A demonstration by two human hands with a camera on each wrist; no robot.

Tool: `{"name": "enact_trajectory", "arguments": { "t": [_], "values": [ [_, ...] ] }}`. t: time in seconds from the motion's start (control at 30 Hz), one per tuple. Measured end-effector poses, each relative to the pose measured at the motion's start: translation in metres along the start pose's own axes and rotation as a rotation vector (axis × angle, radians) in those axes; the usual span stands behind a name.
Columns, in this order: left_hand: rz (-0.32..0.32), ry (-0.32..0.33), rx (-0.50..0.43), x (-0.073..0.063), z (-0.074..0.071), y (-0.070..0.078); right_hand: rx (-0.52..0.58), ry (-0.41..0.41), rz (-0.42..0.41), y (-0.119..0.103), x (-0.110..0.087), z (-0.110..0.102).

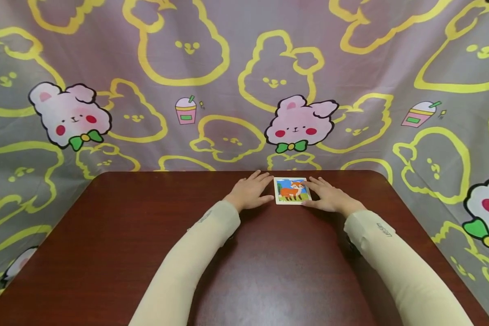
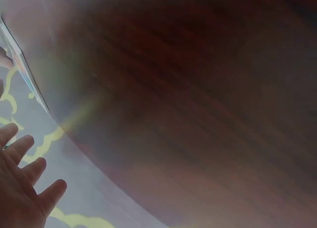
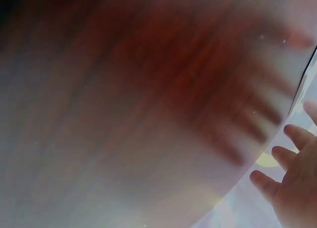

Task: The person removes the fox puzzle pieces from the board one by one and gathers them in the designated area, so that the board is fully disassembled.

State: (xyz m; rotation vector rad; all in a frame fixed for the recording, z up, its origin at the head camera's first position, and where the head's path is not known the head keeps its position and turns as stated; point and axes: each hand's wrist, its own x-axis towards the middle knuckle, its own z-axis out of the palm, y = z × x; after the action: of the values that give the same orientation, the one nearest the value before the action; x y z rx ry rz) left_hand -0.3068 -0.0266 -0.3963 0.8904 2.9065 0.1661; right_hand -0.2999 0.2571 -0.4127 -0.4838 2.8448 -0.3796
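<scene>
A small square picture board (image 1: 291, 192) with a white border lies flat near the table's far edge. An orange deer-like animal stands on grass under blue sky in its picture. Just off its left side, my left hand (image 1: 251, 192) has its fingers stretched forward and holds nothing. On the other side, my right hand (image 1: 327, 194) reaches over the board's right border, its index finger and thumb overlapping that edge. The left wrist view shows spread fingers (image 2: 37, 171) and the board's thin side at the left. Spread fingers (image 3: 285, 157) also appear in the right wrist view.
The dark red-brown table (image 1: 118, 235) has rounded far corners and a glossy top that reflects light. Directly behind it hangs a grey curtain (image 1: 228, 99) with yellow outlines and cartoon rabbits, continuing down both sides. Both forearms wear pale sleeves (image 1: 195, 253).
</scene>
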Motion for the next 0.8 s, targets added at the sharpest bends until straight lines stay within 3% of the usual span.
{"name": "enact_trajectory", "arguments": {
  "t": [0.37,0.8],
  "values": [
    [-0.039,-0.056,-0.062,0.026,0.007,0.006,0.038,-0.026,-0.014,-0.002,0.006,0.004],
    [-0.072,-0.141,-0.092,0.033,0.006,0.013,0.028,-0.037,-0.028,0.000,0.006,0.002]
  ]
}}
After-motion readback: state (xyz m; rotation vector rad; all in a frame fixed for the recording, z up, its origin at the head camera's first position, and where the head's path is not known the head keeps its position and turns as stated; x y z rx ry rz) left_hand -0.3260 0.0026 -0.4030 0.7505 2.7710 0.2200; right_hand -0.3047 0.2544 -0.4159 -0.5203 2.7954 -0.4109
